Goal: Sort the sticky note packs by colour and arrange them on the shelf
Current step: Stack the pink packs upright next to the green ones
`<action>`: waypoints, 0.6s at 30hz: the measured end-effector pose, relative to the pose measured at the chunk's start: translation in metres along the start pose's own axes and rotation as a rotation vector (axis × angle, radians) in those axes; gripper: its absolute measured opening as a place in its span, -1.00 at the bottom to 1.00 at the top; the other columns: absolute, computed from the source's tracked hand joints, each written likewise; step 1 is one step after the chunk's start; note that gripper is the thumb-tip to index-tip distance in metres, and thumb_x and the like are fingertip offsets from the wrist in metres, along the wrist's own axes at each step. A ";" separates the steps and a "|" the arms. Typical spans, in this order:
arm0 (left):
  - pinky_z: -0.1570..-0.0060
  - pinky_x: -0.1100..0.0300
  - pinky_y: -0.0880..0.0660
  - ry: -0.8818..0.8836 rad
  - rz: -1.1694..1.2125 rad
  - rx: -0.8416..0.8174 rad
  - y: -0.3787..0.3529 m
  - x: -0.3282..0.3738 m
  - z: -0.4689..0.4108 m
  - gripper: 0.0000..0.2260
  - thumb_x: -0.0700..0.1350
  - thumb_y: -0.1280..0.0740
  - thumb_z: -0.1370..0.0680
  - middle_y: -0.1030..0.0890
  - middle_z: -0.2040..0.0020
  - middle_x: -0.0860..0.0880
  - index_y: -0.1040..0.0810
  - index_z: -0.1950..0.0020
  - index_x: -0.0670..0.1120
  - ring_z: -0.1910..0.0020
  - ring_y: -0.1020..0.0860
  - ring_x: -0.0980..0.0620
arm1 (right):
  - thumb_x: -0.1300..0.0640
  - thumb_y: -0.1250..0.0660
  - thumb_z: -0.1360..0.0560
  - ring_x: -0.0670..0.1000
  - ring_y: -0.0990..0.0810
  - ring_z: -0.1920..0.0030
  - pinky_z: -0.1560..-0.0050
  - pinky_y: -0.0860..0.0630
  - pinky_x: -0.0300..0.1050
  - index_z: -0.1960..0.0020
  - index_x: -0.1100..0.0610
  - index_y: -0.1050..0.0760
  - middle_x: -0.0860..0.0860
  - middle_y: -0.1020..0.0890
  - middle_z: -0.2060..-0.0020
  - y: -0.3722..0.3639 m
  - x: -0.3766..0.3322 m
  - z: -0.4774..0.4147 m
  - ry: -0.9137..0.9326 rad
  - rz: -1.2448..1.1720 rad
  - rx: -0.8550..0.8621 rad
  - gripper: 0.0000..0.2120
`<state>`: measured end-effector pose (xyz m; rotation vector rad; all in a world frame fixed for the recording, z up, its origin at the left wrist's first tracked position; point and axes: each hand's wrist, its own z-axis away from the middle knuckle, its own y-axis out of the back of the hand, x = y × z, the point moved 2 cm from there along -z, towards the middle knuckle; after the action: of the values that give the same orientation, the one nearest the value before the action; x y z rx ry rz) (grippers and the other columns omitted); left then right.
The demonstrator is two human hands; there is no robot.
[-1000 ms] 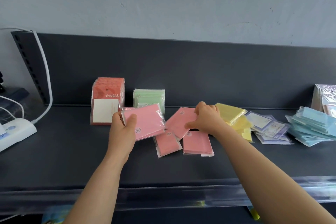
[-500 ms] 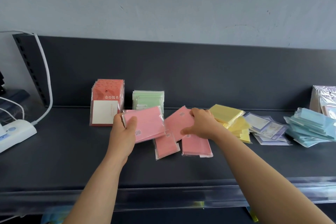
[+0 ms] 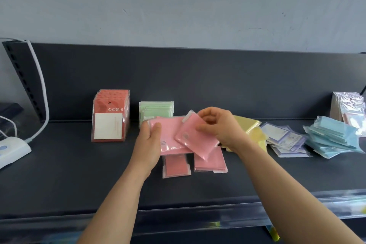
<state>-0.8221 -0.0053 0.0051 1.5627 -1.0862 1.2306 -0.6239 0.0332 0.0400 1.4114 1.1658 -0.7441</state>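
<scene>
My left hand [image 3: 151, 140] grips a stack of pink sticky note packs [image 3: 171, 134] above the dark shelf [image 3: 59, 180]. My right hand [image 3: 219, 127] pinches another pink pack [image 3: 193, 138], tilted and lifted, overlapping the stack's right side. Two pink packs lie flat on the shelf below: a darker small one [image 3: 176, 166] and a larger one [image 3: 213, 161]. Green packs [image 3: 156, 111] stand upright at the back, partly hidden by my hands. Yellow packs [image 3: 254, 132] lie right of my right hand.
Red packs with white notes [image 3: 111, 115] stand at the back left. Purple-bordered packs [image 3: 285, 140] and a light blue pile [image 3: 334, 138] lie to the right, with shiny packs [image 3: 348, 107] beyond. A white device [image 3: 11, 148] with a cable sits far left.
My right hand picked a pink pack off the shelf and brought it left and up onto the stack in my left hand. My left hand stayed about where it was.
</scene>
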 end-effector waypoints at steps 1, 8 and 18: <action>-0.01 0.10 -0.49 -0.004 -0.033 -0.039 -0.003 0.000 0.001 -0.85 0.01 -0.13 -0.66 -0.56 -0.06 -0.02 -0.41 -0.15 0.00 -0.01 -0.54 0.04 | 0.32 -0.49 -0.38 -0.05 -0.63 0.19 0.09 -0.62 -0.10 0.05 0.07 -0.61 0.02 -0.70 0.16 -0.005 0.000 0.000 0.023 -0.003 -0.006 -0.78; 0.02 0.15 -0.49 -0.014 -0.127 -0.074 0.000 -0.012 -0.002 -0.76 -0.03 -0.34 -0.57 -0.58 -0.06 0.10 -0.42 -0.21 0.04 -0.04 -0.56 0.12 | 0.26 -0.35 -0.50 -0.10 -0.58 0.01 -0.12 -0.48 -0.24 -0.22 0.08 -0.57 -0.04 -0.62 -0.01 -0.003 0.016 -0.012 0.070 0.243 0.106 -0.69; 0.22 0.26 -0.38 0.024 -0.005 0.250 0.034 -0.022 -0.010 -0.79 -0.10 -0.28 -0.60 -0.54 0.00 0.05 -0.37 -0.19 -0.11 0.08 -0.49 0.18 | 0.28 -0.06 -0.53 0.13 -0.43 -0.24 -0.44 -0.13 0.00 -0.23 0.18 -0.39 0.10 -0.46 -0.22 -0.018 0.039 -0.023 -0.088 1.143 -0.264 -0.70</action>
<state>-0.8603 -0.0018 -0.0117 1.7300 -0.9401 1.4213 -0.6319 0.0629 0.0030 1.5022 0.2309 0.1589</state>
